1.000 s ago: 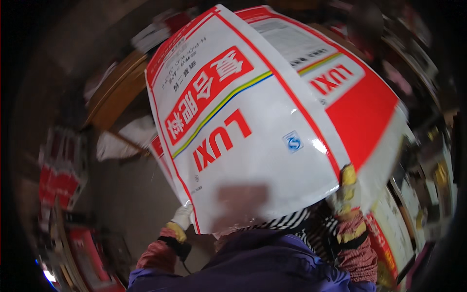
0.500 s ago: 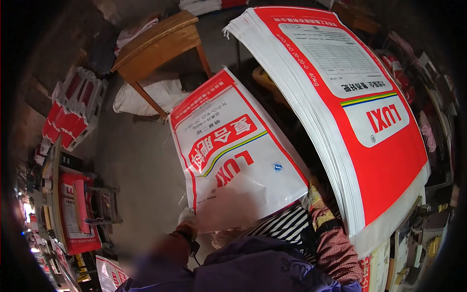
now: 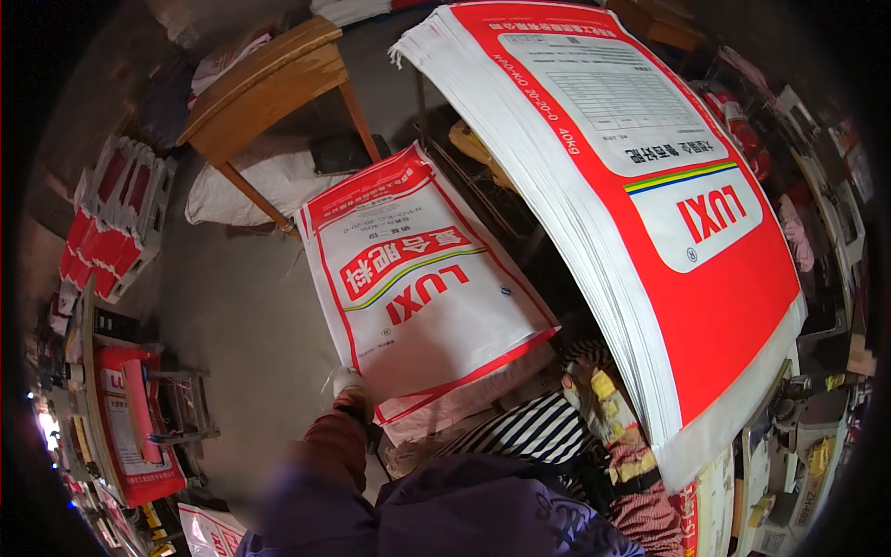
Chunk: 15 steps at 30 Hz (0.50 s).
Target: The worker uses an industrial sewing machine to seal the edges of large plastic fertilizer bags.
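Note:
A red and white printed sack (image 3: 418, 343) lies flat in front of me, its near edge toward my lap. At its near left corner, my left hand (image 3: 349, 390) in a pale glove is closed on the edge. My right hand (image 3: 599, 399), in a glove with yellow patches, is beside my striped clothing, apart from the sack's near right corner. Its fingers point forward, partly spread, with nothing seen in them. Close on the right rises a tall stack of flat red and white sacks (image 3: 724, 343).
A wooden table (image 3: 264, 88) stands ahead to the left, with a white sack (image 3: 232, 195) on the floor beneath it. Folded red and white sacks (image 3: 116, 218) are piled at far left. Below them stands a metal frame with a pink roll (image 3: 139, 408).
The sack has come down from a tilted position to lie flatter and farther from me. My right hand has let go of its near right corner; my left stays at the left edge.

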Available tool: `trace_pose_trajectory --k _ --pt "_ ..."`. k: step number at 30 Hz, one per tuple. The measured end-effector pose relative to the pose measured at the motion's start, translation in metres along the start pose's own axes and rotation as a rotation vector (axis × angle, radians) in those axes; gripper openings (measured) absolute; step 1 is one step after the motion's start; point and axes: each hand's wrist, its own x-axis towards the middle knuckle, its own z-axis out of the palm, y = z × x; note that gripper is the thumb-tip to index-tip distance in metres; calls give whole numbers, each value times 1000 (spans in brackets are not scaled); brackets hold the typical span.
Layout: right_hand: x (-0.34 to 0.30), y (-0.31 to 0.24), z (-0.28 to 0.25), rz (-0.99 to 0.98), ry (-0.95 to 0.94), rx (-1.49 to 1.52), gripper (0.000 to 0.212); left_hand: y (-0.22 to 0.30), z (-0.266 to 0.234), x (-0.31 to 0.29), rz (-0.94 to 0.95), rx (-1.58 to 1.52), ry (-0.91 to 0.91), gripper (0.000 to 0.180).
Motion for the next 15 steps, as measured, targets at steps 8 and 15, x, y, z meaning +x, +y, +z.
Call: trace_pose_trajectory --k 8,15 --pt "-66 -5 12 16 53 -47 43 7 -1 -26 -35 -162 61 33" --pt "-80 -5 14 141 324 -280 38 -9 2 7 -3 -70 96 31"
